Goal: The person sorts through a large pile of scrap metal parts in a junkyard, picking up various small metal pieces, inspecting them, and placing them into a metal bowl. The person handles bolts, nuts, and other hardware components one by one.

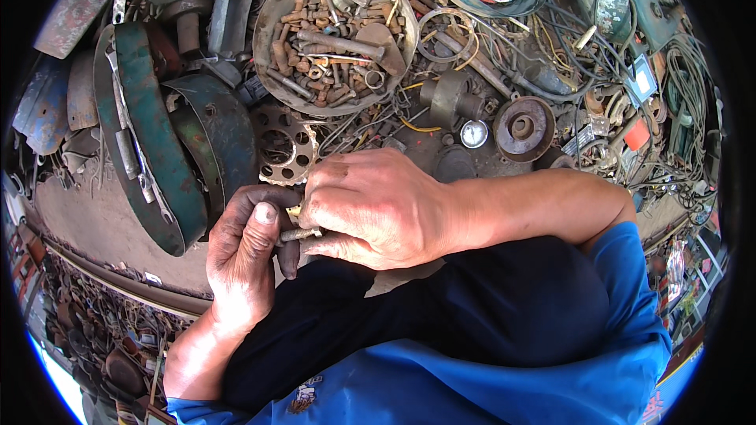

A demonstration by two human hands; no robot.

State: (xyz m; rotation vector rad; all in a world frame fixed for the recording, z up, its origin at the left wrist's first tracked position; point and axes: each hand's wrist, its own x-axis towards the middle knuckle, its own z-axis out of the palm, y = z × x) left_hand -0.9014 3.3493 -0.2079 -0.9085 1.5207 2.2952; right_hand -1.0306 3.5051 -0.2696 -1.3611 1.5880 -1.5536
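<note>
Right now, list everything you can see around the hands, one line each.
small bolt: one, rusty, held between both hands
round bowl: one, rusty metal, top centre, full of bolts and nuts
perforated disc: one, rusty, just above the hands
curved panels: several, green, left
pulley wheel: one, brown, right of centre
small gauge: one, white face, centre
tangled wires: many, mixed colours, upper right
left hand: grimy, gripping bolt
right hand: fingers on bolt
</note>
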